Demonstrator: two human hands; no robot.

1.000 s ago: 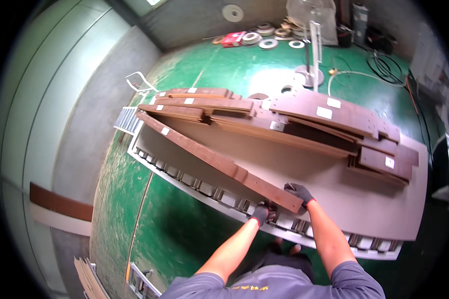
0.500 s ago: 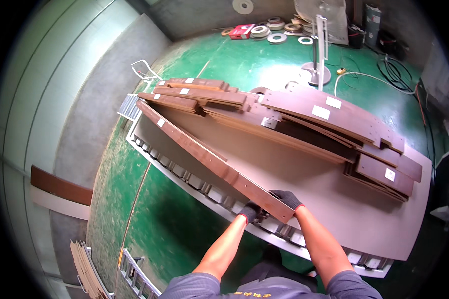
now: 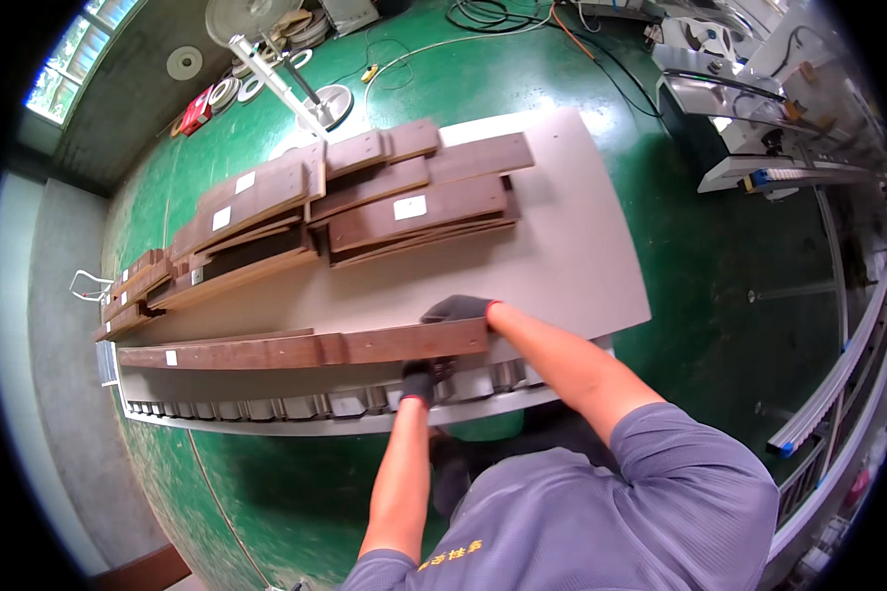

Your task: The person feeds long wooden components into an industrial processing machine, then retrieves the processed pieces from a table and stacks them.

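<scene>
A long, narrow brown wooden board [image 3: 256,353] with a small white label lies along the near side of the table, its face toward me. My right hand [image 3: 458,309], in a dark glove with a red cuff, grips the board's far side near its right end. Below the near edge, my left hand [image 3: 420,382], gloved alike, holds the same board a little further left; its fingers are partly hidden. A second thin strip shows just behind the board's top edge.
Stacks of brown boards [image 3: 414,212] with white labels lie along the table's far side. The pale tabletop [image 3: 562,246] rests on a roller frame [image 3: 296,407]. Beyond stand a white fan [image 3: 327,106] and coiled hoses [image 3: 488,15]. A machine with metal rails [image 3: 759,148] stands right.
My view has swung to the right, so the table and board appear turned and the machine has come into sight. Both hands still hold the board near its right end.
</scene>
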